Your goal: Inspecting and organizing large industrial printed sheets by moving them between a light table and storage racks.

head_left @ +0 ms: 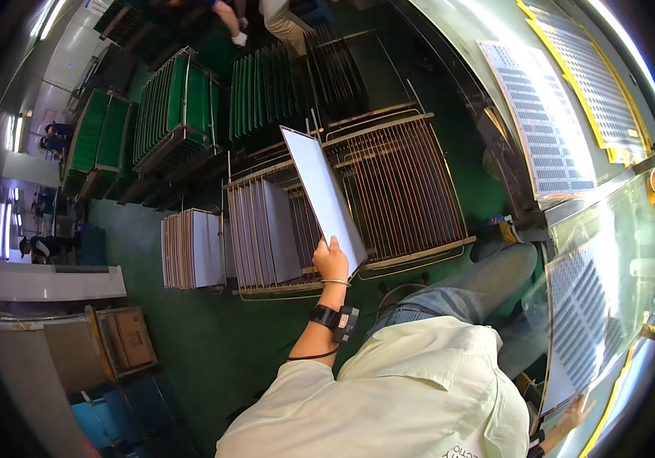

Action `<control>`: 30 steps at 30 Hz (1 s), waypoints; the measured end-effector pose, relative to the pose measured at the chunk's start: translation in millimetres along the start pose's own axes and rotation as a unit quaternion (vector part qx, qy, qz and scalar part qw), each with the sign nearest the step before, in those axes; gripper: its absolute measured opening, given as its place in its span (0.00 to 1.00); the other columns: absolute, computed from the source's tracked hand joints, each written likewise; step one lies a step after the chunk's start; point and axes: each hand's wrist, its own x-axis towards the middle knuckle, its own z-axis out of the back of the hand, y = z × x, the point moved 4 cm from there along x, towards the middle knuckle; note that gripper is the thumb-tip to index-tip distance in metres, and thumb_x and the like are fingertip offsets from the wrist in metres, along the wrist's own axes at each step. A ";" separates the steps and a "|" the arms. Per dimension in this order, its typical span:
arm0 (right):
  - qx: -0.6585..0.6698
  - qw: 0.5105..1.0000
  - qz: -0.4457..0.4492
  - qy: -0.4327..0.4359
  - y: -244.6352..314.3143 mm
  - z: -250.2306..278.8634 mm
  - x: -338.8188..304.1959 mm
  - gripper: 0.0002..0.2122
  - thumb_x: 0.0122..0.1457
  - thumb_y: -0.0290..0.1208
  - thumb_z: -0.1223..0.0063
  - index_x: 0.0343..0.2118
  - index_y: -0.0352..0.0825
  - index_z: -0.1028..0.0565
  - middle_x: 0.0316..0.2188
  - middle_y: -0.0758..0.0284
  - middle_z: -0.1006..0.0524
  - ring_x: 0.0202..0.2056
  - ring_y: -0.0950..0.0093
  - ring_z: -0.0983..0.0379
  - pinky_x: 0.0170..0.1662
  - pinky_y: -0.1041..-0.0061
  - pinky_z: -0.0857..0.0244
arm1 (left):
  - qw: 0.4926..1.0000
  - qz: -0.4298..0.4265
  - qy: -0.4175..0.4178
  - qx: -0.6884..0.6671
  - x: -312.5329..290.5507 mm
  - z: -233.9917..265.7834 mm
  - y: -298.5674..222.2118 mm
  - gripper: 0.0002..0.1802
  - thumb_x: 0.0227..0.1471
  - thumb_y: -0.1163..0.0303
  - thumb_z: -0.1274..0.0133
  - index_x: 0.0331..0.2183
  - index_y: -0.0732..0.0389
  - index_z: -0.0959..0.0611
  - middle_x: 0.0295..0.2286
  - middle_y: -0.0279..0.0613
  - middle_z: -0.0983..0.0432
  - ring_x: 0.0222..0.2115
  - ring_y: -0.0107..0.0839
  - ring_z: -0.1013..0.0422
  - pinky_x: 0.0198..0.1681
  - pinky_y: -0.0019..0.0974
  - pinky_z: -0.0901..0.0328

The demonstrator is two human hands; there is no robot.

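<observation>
My left hand (331, 261) is closed on the near end of a thin white panel (314, 179). The panel slants up and away over a wire rack (396, 183), its far end higher than the rack's bars. At the lower right, my right hand (572, 418) lies by the near edge of a panel printed with rows of dark marks (578, 313), on a glass-topped bench (621, 229). The fingers of that hand look stretched and apart; whether they touch the panel is hard to see.
Upright white panels (278, 229) fill the rack's left part, and a stack of boards (190, 248) stands left of it. Racks of green boards (179, 107) stand farther off. Another printed sheet (545, 114) lies on the bench's far part. A person's legs (285, 23) show at the top.
</observation>
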 end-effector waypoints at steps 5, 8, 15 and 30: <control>0.070 0.961 -0.263 0.046 -208.1 114.7 23.1 0.14 0.62 0.31 0.57 0.49 0.32 0.30 0.40 0.70 0.27 0.36 0.84 0.33 0.38 0.86 0.39 | 0.999 0.012 0.039 0.021 -8.5 -7.5 -4.3 0.11 0.50 0.69 0.50 0.31 0.67 0.20 0.23 0.58 0.25 0.26 0.53 0.28 0.30 0.48 0.35; 0.025 0.962 -0.271 0.024 -197.6 98.2 20.7 0.14 0.62 0.30 0.55 0.50 0.35 0.31 0.26 0.77 0.30 0.19 0.92 0.43 0.21 0.95 0.48 | 0.999 0.020 0.044 -0.015 -10.8 -12.1 2.6 0.12 0.51 0.68 0.51 0.34 0.67 0.20 0.25 0.58 0.24 0.27 0.54 0.28 0.31 0.48 0.35; -0.019 0.971 -0.210 0.110 -231.4 113.8 33.6 0.14 0.62 0.31 0.55 0.49 0.35 0.30 0.22 0.79 0.33 0.15 0.92 0.47 0.17 0.93 0.53 | 0.998 -0.011 0.058 0.022 -12.9 -24.0 -2.0 0.11 0.51 0.68 0.51 0.32 0.66 0.20 0.24 0.58 0.25 0.26 0.55 0.28 0.31 0.50 0.35; -0.304 0.926 -0.065 0.215 -119.1 75.4 8.1 0.22 0.51 0.14 0.54 0.50 0.34 0.30 0.46 0.54 0.32 0.46 0.63 0.33 0.48 0.70 0.36 | 0.995 -0.010 0.071 0.063 4.0 -44.3 -12.1 0.11 0.49 0.68 0.50 0.26 0.68 0.23 0.23 0.61 0.26 0.27 0.58 0.29 0.33 0.52 0.35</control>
